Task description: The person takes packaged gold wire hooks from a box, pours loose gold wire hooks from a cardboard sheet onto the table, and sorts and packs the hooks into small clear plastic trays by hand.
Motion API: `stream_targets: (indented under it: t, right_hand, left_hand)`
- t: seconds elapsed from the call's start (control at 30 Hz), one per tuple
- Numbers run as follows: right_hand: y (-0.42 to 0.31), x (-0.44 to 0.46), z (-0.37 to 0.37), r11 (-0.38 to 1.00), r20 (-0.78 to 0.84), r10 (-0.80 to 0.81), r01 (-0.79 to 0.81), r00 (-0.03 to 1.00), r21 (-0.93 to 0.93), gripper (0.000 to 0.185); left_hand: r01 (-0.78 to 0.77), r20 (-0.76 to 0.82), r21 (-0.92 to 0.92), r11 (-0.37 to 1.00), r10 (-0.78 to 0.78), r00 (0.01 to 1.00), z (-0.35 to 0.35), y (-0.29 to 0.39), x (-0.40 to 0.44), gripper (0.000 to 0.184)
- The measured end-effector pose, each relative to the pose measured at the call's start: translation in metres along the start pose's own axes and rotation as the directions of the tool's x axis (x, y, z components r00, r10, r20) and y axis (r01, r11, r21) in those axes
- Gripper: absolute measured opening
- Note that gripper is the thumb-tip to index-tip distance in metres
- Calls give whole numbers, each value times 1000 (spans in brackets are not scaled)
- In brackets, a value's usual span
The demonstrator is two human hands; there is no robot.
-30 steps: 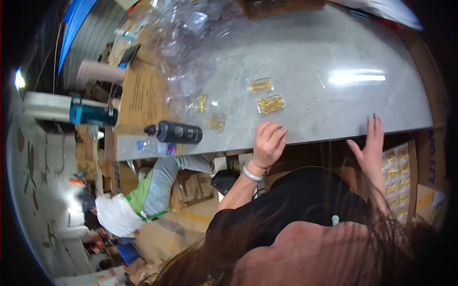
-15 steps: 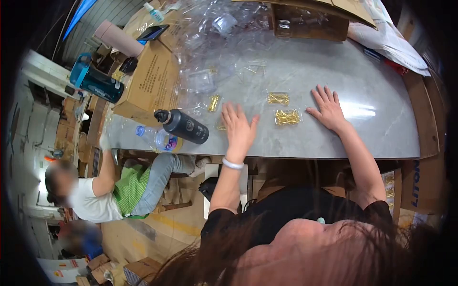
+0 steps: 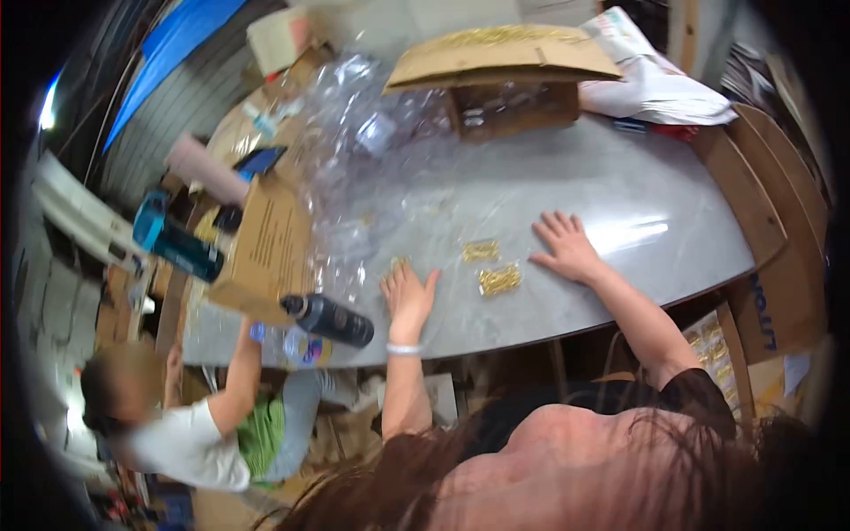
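Note:
My left hand (image 3: 407, 299), with a white bracelet on its wrist, lies palm down on the grey tabletop (image 3: 611, 310), fingers spread. Its fingertips meet a small gold-coloured packet (image 3: 401, 263), partly hidden by them. To its right lie two clear packets of thin gold pieces, a smaller one (image 3: 481, 250) and a fuller one (image 3: 499, 280). Flat on the table beyond these, my right hand (image 3: 569, 250) has its fingers apart and holds nothing. What the gold pieces are is too blurred to tell.
A dark bottle (image 3: 336, 324) and a clear water bottle (image 3: 305, 346) lie left of my left hand. Behind are a carton (image 3: 266, 243), heaped clear plastic packaging (image 3: 341, 150) and an open cardboard box (image 3: 518, 111). A co-worker (image 3: 195, 434) sits at the left.
The view has tilted and blurred, so the table appears lower. My left fingers now overlap the gold packet that lay beside them. My right hand stays flat. The co-worker's arm has moved towards the table.

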State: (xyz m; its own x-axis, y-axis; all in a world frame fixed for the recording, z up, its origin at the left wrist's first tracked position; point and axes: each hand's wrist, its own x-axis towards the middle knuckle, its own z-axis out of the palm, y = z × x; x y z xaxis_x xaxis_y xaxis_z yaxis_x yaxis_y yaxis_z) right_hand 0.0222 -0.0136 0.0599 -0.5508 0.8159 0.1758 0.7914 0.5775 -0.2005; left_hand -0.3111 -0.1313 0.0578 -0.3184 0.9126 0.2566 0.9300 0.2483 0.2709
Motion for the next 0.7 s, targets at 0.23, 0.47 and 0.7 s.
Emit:
stream_targets:
  t: [0.23, 0.47, 0.7]
  right_hand:
    - [4, -3, -1, 969, -138, 53, -17, 989, 247, 68]
    - [81, 60, -39, 374, -318, 433, 153, 843, 915, 54]
    - [178, 178, -148, -449, -44, 594, 377, 803, 810, 51]
  left_hand:
    - [-274, -74, -167, 947, 265, 961, -37, 42, 0, 63]
    - [-215, -172, -894, 394, 143, 975, -62, 106, 138, 37]
    - [207, 224, -908, -363, -4, 975, -32, 159, 358, 35]
